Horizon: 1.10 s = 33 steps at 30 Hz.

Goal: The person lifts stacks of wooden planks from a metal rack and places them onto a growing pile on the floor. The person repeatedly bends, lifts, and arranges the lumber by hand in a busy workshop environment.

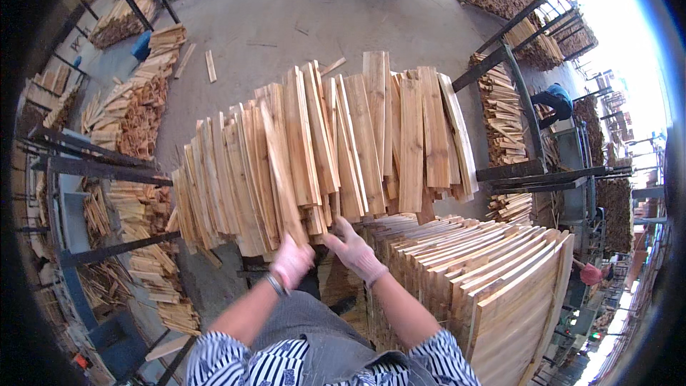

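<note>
Both my hands wear pale pinkish work gloves. My left hand (pixel 291 261) is closed round the near end of a narrow wooden board (pixel 281 175), which slants up over the other boards. Just to its right, my right hand (pixel 354 250) has thumb and fingers apart, its fingertips at the near ends of the boards; it appears to hold nothing. In front of me lies a wide pile of loose boards (pixel 411 143), side by side and overlapping, with uneven ends. At my right stands a tall stack of pale wooden panels (pixel 493 271) on edge, close to my right forearm.
Dark metal bars (pixel 107 170) flank the pile at left, with another frame (pixel 525 107) at right. More timber heaps (pixel 136 111) line the left side. Stray boards (pixel 211 66) lie on the concrete floor (pixel 286 14). A person in blue (pixel 556 102) bends over at far right.
</note>
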Each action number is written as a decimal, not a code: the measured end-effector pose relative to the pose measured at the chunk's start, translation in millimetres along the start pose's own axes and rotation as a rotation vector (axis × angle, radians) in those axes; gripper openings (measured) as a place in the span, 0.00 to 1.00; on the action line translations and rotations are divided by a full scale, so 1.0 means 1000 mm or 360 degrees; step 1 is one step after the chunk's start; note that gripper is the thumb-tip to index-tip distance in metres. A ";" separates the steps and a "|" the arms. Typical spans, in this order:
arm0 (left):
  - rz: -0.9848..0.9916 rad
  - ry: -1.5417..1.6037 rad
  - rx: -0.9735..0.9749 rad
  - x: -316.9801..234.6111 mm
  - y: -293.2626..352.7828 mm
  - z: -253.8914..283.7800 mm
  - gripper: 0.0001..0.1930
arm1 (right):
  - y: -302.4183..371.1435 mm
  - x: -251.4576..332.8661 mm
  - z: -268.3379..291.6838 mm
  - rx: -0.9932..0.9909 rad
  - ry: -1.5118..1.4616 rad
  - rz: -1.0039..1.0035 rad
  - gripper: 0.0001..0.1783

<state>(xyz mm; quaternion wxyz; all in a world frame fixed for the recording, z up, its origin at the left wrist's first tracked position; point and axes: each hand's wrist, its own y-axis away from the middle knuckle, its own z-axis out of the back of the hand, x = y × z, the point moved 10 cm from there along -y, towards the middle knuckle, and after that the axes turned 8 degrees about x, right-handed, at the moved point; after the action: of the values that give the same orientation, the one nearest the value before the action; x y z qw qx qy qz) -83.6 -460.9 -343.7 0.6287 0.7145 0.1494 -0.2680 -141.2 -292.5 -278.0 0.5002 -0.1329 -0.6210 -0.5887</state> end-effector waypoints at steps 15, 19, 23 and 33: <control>-0.0117 -0.0886 -0.0312 -0.154 -0.102 0.058 0.51 | 0.153 -0.082 0.000 0.0101 -0.0194 -0.0309 0.63; 0.0120 -0.1046 -0.0477 -0.144 -0.189 0.059 0.59 | 0.223 -0.086 -0.011 0.0040 -0.0395 -0.0608 0.64; -0.0159 -0.1043 -0.0579 -0.146 -0.191 0.064 0.53 | 0.266 -0.094 -0.031 -0.0054 -0.0327 -0.0683 0.60; -0.0307 0.0198 0.0034 -0.124 -0.041 0.060 0.36 | 0.300 -0.013 0.018 -0.0508 -0.0128 -0.0013 0.58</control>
<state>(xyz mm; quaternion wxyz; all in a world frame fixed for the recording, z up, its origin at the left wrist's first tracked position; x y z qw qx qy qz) -218.8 -497.6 -310.5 0.5819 0.7187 0.2534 -0.2838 82.4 -190.3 -105.0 0.4450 -0.2316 -0.5396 -0.6761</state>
